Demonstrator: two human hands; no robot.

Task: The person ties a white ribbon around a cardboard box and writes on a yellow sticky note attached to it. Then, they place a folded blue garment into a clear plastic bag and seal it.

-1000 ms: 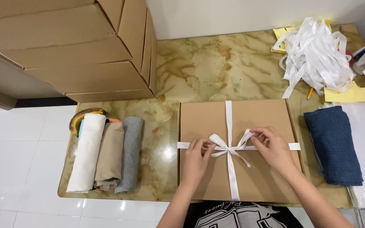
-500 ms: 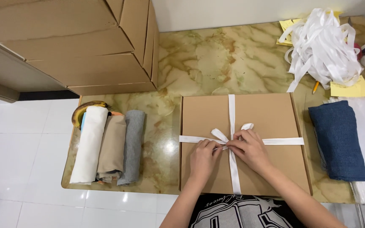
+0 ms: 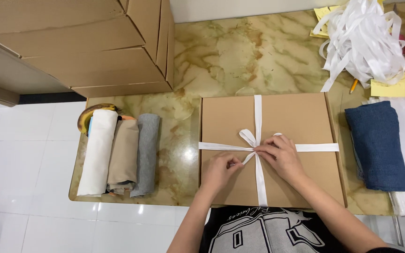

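The right hand (image 3: 281, 157) lies curled on the flat brown cardboard box (image 3: 301, 122), its fingertips pinched together on the white ribbon (image 3: 258, 112) right at the crossing where the bow is tied. The left hand (image 3: 220, 169) rests just beside it, fingers bent and closed on a loose tail of the same ribbon that runs down from the knot. The two hands are almost touching.

The box lies flat on the marbled yellow-green counter (image 3: 221, 51), near its front edge and straight before the person. The ribbon crosses it once lengthwise and once across, with one loop of the bow standing up to the left of the knot.

To the left of the box lie three rolled cloths, white (image 3: 98, 152), beige (image 3: 123, 151) and grey (image 3: 146, 152). To the right lies a folded dark blue towel (image 3: 377, 144). A heap of loose white ribbon (image 3: 363, 38) sits at the far right corner, and stacked cardboard cartons (image 3: 94, 44) stand at the far left.
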